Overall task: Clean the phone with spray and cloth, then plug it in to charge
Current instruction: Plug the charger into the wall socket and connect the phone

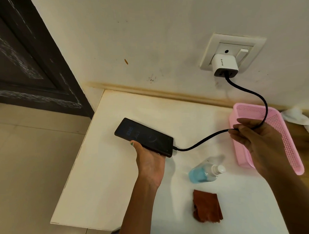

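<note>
My left hand (149,159) holds a black phone (144,136) from below, above the white table (103,171); its screen is lit with digits. A black cable (202,141) is plugged into the phone's right end. The cable runs through the fingers of my right hand (252,138) and loops up to a white charger (224,65) seated in the wall socket (233,52). A spray bottle (205,172) with blue liquid lies on its side on the table. A rust-red cloth (207,208) lies crumpled near the table's front.
A pink mesh basket (282,130) stands on the table to the right, behind my right hand. White crumpled tissue (301,118) lies at the far right by the wall. A dark door (25,60) and tiled floor (29,165) are to the left of the table.
</note>
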`<move>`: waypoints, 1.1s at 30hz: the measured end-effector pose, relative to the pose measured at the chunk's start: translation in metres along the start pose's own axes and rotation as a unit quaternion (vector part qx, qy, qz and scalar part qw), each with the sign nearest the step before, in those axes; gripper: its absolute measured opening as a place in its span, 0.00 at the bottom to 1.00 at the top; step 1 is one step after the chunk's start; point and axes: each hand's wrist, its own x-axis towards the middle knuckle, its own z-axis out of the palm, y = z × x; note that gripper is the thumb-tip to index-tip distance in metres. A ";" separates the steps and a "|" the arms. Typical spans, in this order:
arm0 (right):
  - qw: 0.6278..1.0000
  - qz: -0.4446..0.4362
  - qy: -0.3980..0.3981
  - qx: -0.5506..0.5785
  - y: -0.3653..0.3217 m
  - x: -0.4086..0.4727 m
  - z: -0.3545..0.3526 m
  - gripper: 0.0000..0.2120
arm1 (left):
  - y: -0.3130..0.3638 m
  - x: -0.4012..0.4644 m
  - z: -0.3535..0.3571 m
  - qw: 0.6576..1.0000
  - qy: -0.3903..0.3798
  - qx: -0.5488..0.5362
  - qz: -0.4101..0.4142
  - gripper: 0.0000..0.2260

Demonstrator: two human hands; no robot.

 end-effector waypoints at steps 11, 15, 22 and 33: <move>0.998 0.000 0.023 -0.061 0.013 0.002 0.012 0.10 | -0.011 -0.005 0.005 0.980 0.176 0.080 0.043 0.21; 0.992 0.005 0.030 -0.121 0.027 0.003 0.014 0.09 | -0.016 -0.004 0.000 0.950 0.276 0.135 0.059 0.21; 0.993 0.008 0.032 -0.118 0.040 0.003 0.010 0.09 | -0.018 -0.009 0.004 0.934 0.303 0.138 0.127 0.16; 0.984 -0.001 -0.014 -0.179 0.055 -0.001 0.014 0.08 | -0.026 -0.016 0.009 0.887 0.331 0.264 0.182 0.19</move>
